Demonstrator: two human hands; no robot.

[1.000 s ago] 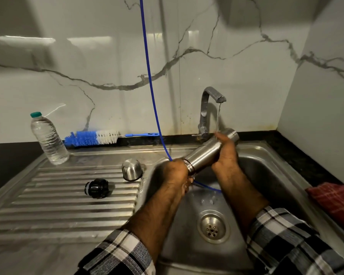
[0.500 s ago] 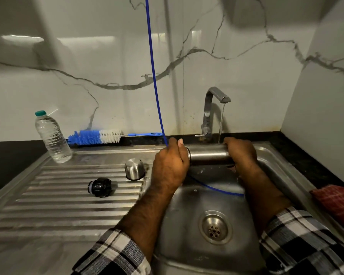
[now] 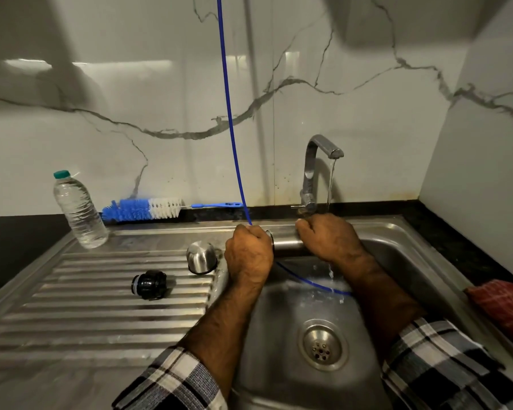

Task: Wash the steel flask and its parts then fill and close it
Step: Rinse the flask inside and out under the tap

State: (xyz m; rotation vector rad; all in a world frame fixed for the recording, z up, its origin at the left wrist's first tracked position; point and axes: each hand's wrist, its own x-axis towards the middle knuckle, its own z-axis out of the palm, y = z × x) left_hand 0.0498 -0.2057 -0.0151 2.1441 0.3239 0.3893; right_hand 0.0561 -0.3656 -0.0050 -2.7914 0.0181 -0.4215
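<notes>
The steel flask (image 3: 285,243) lay level over the sink's (image 3: 397,229) back edge, long axis left to right; the left hand (image 3: 249,255) curled round its mouth end, the right hand (image 3: 328,238) gripped its base end beneath the tap (image 3: 320,161); open basin lay below; the steel cup (image 3: 201,257) and black stopper (image 3: 149,284) waited on the drainboard, left.

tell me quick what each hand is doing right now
Left hand: curled over the mouth end of the cylindrical steel flask.
Right hand: gripping the flask's other end, under the running chrome tap.
</notes>
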